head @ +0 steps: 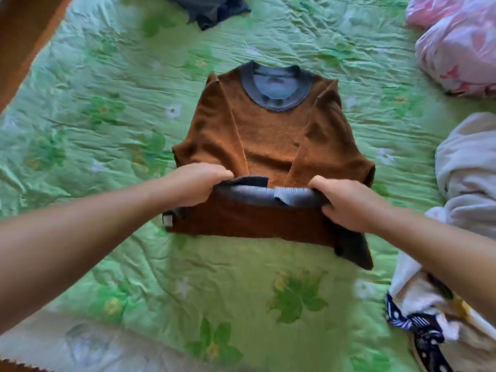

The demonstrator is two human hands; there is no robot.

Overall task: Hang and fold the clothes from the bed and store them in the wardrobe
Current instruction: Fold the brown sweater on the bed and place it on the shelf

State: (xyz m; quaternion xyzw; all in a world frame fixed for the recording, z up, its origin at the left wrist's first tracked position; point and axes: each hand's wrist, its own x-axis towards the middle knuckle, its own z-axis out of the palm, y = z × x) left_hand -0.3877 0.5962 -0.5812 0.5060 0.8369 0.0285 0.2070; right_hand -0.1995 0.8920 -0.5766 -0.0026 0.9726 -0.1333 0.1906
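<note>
- While the bottom edge is raised, the left hand [197, 183] grips the left end of the grey hem band [257, 193], fingers curled over it; the thumb is hidden.
- Right hand [346, 202] pinches the right end of the same band, fingers curled on top.
- The band is lifted and turned up toward the collar [276, 103].
- The brown sweater [265, 135] lies flat in the middle of the green bedspread [107, 130], collar away from the person.
- Left sleeve [214, 124] and right sleeve [319, 130] are folded inward over the chest, their lower ends under the raised band.
- Judgement: the step is the bottom-to-top fold. Carry both ends level, lay the band just below the collar, and watch that the sleeves do not slide out. Then press the crease flat. A dark corner [351, 251] juts out at lower right and probably needs tucking.
- Count: one sweater, two sleeves, two hands.
- Around it: one dark garment [214, 9] at the far edge, one pink bundle [456, 44], one pale grey garment [469, 170], one mixed heap [424, 331] at near right. I cannot tell how many pieces are in the heap.
</note>
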